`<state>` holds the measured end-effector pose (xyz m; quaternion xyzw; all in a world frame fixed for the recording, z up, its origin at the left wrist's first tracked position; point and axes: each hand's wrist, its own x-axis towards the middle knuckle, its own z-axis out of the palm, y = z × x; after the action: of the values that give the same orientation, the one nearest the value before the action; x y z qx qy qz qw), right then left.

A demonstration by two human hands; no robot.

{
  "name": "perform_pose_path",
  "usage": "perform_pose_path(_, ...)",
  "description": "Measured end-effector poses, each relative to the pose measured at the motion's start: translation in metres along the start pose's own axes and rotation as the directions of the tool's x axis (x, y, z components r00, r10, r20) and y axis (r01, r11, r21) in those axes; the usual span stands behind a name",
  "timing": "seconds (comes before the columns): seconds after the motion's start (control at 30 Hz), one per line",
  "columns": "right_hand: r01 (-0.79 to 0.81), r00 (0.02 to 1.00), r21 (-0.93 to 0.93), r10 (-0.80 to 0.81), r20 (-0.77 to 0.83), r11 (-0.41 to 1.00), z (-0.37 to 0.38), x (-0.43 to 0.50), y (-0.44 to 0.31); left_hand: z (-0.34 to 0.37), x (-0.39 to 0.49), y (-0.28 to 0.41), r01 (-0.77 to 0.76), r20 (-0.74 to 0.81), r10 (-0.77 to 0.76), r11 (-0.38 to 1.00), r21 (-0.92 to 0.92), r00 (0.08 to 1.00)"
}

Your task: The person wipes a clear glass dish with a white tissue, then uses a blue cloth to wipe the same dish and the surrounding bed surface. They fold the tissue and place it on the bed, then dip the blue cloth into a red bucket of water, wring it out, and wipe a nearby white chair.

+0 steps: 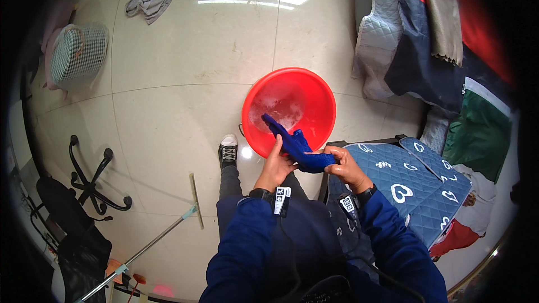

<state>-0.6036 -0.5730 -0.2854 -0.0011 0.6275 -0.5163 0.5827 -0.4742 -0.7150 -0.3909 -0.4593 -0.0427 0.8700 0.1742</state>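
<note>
A wet dark-blue cloth (310, 160) stretches between my hands, over the near rim of a red plastic bucket (322, 111). Its far end hangs above the foamy water (280, 105) inside. My left hand (273, 166) grips the cloth's middle, with the thumb along its side and the fingers partly hidden beneath it. At the cloth's right end, my right hand (346, 167) pinches it between thumb and fingers. Each wrist wears a strap with a small device bearing a printed code.
A bed with a blue quilted cover (379, 185) adjoins my right side. Bedding (412, 42) hangs beyond it. A grey cloth (152, 1) lies on the tiled floor. To the left are a checked bag (79, 55), a wheeled chair base (90, 187) and a long-handled squeegee (158, 237).
</note>
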Motion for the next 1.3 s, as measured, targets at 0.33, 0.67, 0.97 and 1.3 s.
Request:
perform_pose_path(0.33,-0.041,0.999,0.401,0.042,0.007,0.915,-0.014,0.033,-0.007,-0.016,0.042,-0.039,-0.128,-0.142,0.094,0.958,-0.256,0.985)
perform_pose_path(0.67,0.022,0.993,-0.003,-0.022,-0.116,1.000,-0.028,0.094,0.025,-0.001,-0.009,-0.026,-0.171,0.248,0.190,0.981,-0.096,0.950)
perform_pose_path(0.97,-0.154,0.965,0.692,-0.044,0.259,0.706,-0.015,0.083,0.056,-0.005,-0.015,-0.017,0.026,0.308,-0.020,1.000,-0.017,0.951)
perform_pose_path(1.3,-0.031,0.999,0.173,0.035,-0.022,0.984,-0.005,0.102,0.008,-0.006,-0.012,0.004,-0.077,0.349,0.028,0.989,0.126,0.937)
